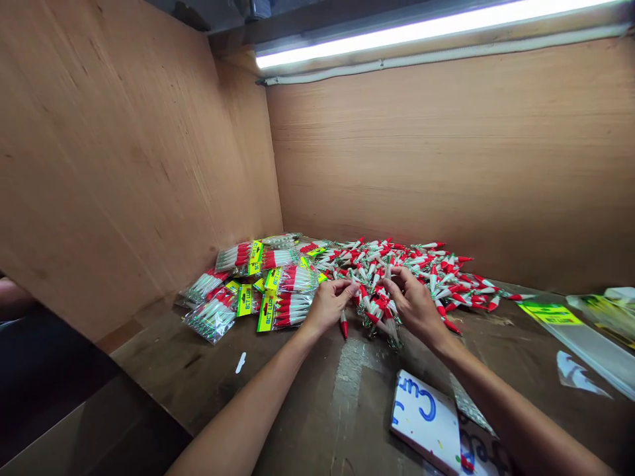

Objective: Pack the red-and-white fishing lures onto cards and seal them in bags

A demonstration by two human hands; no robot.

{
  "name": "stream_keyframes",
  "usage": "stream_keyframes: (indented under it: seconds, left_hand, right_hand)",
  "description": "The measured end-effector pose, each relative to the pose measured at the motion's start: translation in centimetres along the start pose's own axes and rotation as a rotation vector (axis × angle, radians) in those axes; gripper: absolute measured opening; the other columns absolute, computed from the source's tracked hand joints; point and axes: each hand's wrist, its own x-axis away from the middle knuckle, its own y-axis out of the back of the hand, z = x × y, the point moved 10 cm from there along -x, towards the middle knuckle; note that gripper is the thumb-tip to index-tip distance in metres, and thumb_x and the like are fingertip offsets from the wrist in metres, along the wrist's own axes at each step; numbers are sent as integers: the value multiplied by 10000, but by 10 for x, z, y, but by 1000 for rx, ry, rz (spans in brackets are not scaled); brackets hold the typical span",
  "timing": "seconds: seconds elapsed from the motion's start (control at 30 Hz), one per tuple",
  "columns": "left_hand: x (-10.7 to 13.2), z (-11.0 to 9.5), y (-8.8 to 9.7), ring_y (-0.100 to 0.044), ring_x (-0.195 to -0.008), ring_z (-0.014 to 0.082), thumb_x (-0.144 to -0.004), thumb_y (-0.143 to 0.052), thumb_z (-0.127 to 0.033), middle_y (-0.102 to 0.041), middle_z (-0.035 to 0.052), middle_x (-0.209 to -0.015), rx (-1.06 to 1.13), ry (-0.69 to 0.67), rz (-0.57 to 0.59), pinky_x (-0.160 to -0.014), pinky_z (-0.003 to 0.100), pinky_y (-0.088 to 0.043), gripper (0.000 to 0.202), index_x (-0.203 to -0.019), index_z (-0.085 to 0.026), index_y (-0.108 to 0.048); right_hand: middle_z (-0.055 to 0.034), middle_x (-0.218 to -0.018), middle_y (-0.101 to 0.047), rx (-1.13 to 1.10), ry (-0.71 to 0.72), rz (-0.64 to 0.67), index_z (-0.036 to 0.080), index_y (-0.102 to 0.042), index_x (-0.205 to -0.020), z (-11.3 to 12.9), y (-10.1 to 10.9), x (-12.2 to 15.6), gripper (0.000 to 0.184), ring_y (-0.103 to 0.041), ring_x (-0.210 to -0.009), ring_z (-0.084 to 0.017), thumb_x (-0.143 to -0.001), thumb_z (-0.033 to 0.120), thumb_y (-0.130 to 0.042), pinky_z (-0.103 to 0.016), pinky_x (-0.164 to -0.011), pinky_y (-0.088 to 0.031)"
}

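Observation:
Red-and-white fishing lures (449,268) with green tinsel lie in a loose pile by the back wall. At the near edge of the pile, my left hand (330,303) has thumb and forefinger pinched together; what lies between them is too small to make out. My right hand (414,304), a short way to the right, pinches a pale-bodied fishing lure (387,270) by its fingertips. Between and below both hands are more lures, one with its red tip (344,328) pointing toward me. Packed lures in clear bags with yellow-green BCT LURE cards (266,312) are stacked left of my left hand.
Clear bags with a yellow-green header (553,313) lie at the right. A white block with blue writing (426,420) sits near my right forearm. A small white scrap (241,362) rests at the left. Wooden panels (436,152) enclose the left and back, beneath a tube light (397,33).

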Motion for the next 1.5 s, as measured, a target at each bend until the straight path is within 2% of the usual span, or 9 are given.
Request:
stream_keyframes:
  seconds: [0.23, 0.6, 0.73, 0.87, 0.97, 1.03, 1.13, 1.33, 1.5]
  left_hand:
    - [-1, 7, -6, -720, -914, 243, -731, -811, -292, -777, 83, -982, 52, 11, 22, -867, 355, -567, 316, -1007, -146, -770]
    - [-2, 18, 12, -723, -891, 206, -749, -787, -351, -774, 103, -998, 214, 116, -120, -773, 289, -555, 366, -1050, -150, -728]
    - [-3, 17, 28, -699, -780, 165, -770, -751, -389, -762, 92, -959, 226, 154, -182, -620, 217, -493, 439, -1140, -163, -685]
    - [-1, -11, 30, -629, -675, 123, -868, -647, -465, -729, 45, -868, 196, 97, -185, -588, 205, -444, 371, -1100, -178, -686]
    - [10, -41, 2, -571, -635, 120, -901, -659, -456, -672, 6, -731, 137, 26, -39, -602, 221, -420, 290, -906, -172, -721]
    - [25, -60, -32, -562, -658, 131, -939, -636, -419, -642, 1, -701, -49, -75, 172, -621, 236, -410, 289, -814, -173, -722]
    - [49, -74, -80, -602, -726, 150, -971, -609, -356, -683, 8, -787, -367, -262, 392, -684, 257, -430, 226, -898, -202, -758]
    - [43, -86, -151, -688, -870, 196, -946, -648, -266, -752, 33, -982, -511, -385, 412, -796, 308, -509, 166, -1082, -237, -740]
    - [28, -85, -199, -696, -992, 242, -932, -650, -240, -743, 59, -1089, -684, -472, 421, -911, 391, -534, 223, -1147, -242, -712]
  right_hand:
    - [-87, -926, -717, -251, -210, -35, 190, -590, -1160, -2, 55, 9, 430, -523, -575, -131, -924, 549, -592, -252, -508, -425]
    - [-135, -931, -746, -191, -617, -165, 323, -654, -1083, -110, 146, 141, 574, -541, -563, -227, -646, 674, -779, -360, -433, -462]
    - [-141, -907, -752, -243, -657, -208, 339, -667, -1053, -123, 150, 151, 550, -614, -623, -255, -625, 659, -796, -379, -486, -510]
    - [-120, -873, -742, -249, -620, -178, 294, -667, -1124, -119, 142, 146, 556, -602, -601, -214, -684, 605, -801, -327, -476, -486]
    - [-32, -726, -688, -255, -616, -150, 251, -653, -1202, -112, 142, 143, 599, -470, -461, -131, -733, 605, -770, -243, -378, -347]
    - [0, -685, -651, -286, -596, -153, 224, -658, -1208, -103, 146, 137, 565, -402, -429, -89, -783, 587, -741, -210, -373, -285]
    - [-12, -763, -688, -328, -555, -196, 199, -663, -1190, -89, 157, 127, 524, -475, -493, -80, -791, 522, -768, -199, -440, -363]
    - [-65, -949, -751, -376, -527, -205, 163, -694, -1124, -84, 175, 116, 540, -622, -631, -111, -705, 476, -828, -247, -616, -507]
    - [-4, -704, -692, -345, -523, -294, 158, -703, -987, -106, 192, 116, 427, -568, -517, -92, -724, 484, -782, -208, -502, -432]
